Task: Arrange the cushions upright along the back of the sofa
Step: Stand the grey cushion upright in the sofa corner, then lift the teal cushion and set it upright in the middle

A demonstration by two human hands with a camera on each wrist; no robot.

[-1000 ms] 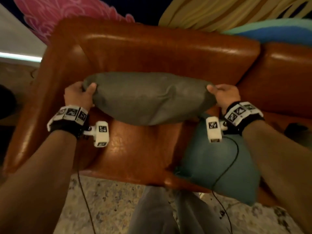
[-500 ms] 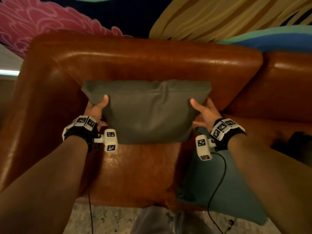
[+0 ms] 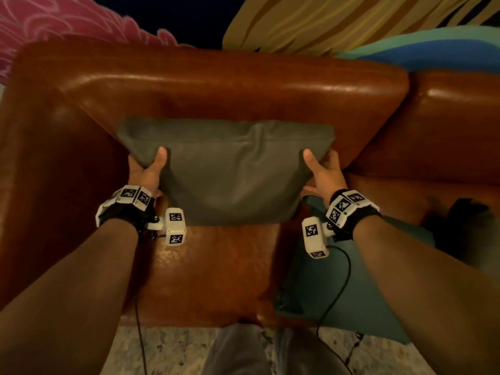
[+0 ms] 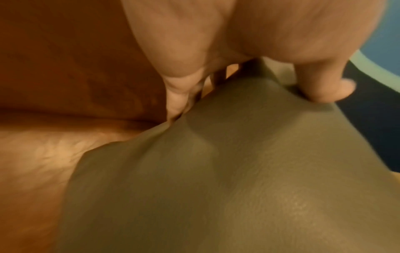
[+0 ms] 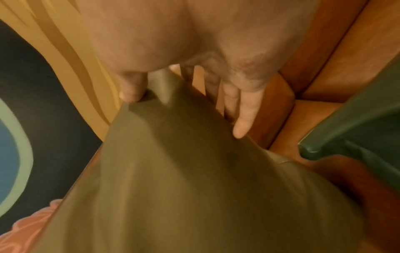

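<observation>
A grey-olive cushion (image 3: 227, 171) stands upright on the seat, leaning against the brown leather sofa back (image 3: 216, 87). My left hand (image 3: 147, 169) grips its left edge, thumb on the front and fingers behind. My right hand (image 3: 322, 171) holds the right edge the same way. In the left wrist view the thumb (image 4: 324, 90) presses into the cushion (image 4: 238, 171). The right wrist view shows my thumb (image 5: 132, 92) in front of the cushion (image 5: 194, 188) and the fingers (image 5: 242, 119) behind it. A teal cushion (image 3: 338, 288) lies flat at the seat's front right, under my right forearm.
The sofa's left armrest (image 3: 40, 171) rises beside my left arm. A dark object (image 3: 465, 220) sits on the neighbouring seat at the right. A patterned rug (image 3: 176, 350) and my legs (image 3: 257, 353) are below the seat's front edge. A painted wall (image 3: 324, 20) is behind.
The grey cushion went from being held lengthwise above the seat to standing upright against the backrest. Both hands shifted from its ends to its side edges.
</observation>
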